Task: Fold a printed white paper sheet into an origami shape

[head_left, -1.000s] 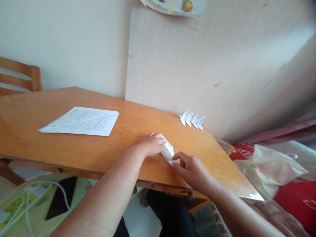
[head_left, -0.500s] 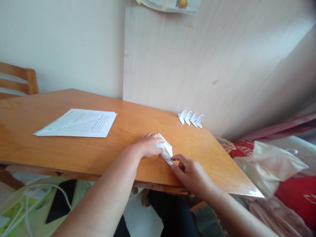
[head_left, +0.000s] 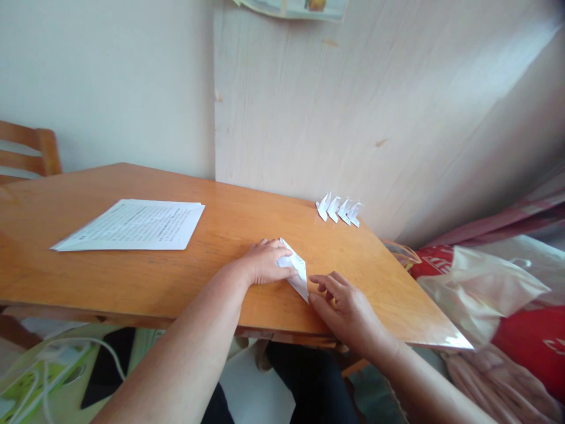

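Note:
A small folded paper (head_left: 299, 272) with a pointed lower end lies on the wooden table near its front edge. My left hand (head_left: 268, 262) holds it down from the left, thumb and fingers on its surface, covering its left part. Just right of the paper's lower tip is my right hand (head_left: 342, 303), fingers loosely bent and apart with nothing between them. Its thumb is very close to the tip; whether it touches I cannot tell.
Several folded paper pieces (head_left: 338, 210) stand in a row by the wall. A stack of printed sheets (head_left: 132, 227) lies on the left of the table (head_left: 247, 212). Bags (head_left: 481, 288) are beyond the right edge; a green power strip (head_left: 30, 377) with cables sits below left.
My right hand has come off the paper's lower end and shifted slightly right. My left thumb has slid a little down and right along the paper. The view has tilted slightly.

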`<state>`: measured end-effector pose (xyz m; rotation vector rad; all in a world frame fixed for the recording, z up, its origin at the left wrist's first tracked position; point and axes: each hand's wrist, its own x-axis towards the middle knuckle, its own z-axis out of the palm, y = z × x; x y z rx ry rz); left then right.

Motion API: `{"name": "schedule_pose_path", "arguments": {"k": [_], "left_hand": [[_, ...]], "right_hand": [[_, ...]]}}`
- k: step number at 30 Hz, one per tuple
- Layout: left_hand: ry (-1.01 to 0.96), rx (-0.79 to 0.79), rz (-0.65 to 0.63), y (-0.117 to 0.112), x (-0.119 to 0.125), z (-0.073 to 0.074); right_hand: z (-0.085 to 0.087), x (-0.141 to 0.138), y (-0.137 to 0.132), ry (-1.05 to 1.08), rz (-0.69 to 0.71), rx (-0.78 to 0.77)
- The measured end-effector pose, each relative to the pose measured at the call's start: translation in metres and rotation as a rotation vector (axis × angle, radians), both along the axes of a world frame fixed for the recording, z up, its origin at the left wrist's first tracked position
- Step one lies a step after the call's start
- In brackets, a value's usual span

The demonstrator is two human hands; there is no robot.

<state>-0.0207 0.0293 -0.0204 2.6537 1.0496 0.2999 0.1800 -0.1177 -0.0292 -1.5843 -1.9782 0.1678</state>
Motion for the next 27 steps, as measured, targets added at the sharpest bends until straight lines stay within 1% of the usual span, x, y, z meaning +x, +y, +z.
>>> {"name": "schedule_pose_path", "arguments": {"k": [8,12,16,19,22,27], "left_hand": [[0.018,0.034,-0.004,-0.004,0.001,0.002],[0.01,0.043,-0.007,-0.004,0.0,0.002],[0.012,0.016,-0.008,-0.004,0.0,0.002],[0.01,0.007,-0.003,-0.003,0.0,0.002],[0.003,0.021,0.006,-0.003,0.001,0.002],[0.009,0.01,-0.012,-0.005,0.001,0.005]], "right_hand": [[0.004,-0.001,-0.001,-0.069,0.056,-0.056],[0.005,-0.004,-0.003,-0.073,0.045,-0.042],[0.004,-0.004,-0.006,-0.061,0.032,-0.028],[0.003,-0.003,-0.004,-0.016,0.013,-0.029],[0.002,-0.002,0.001,0.075,-0.016,-0.045],[0.003,-0.001,0.008,0.187,-0.036,-0.088]]}}
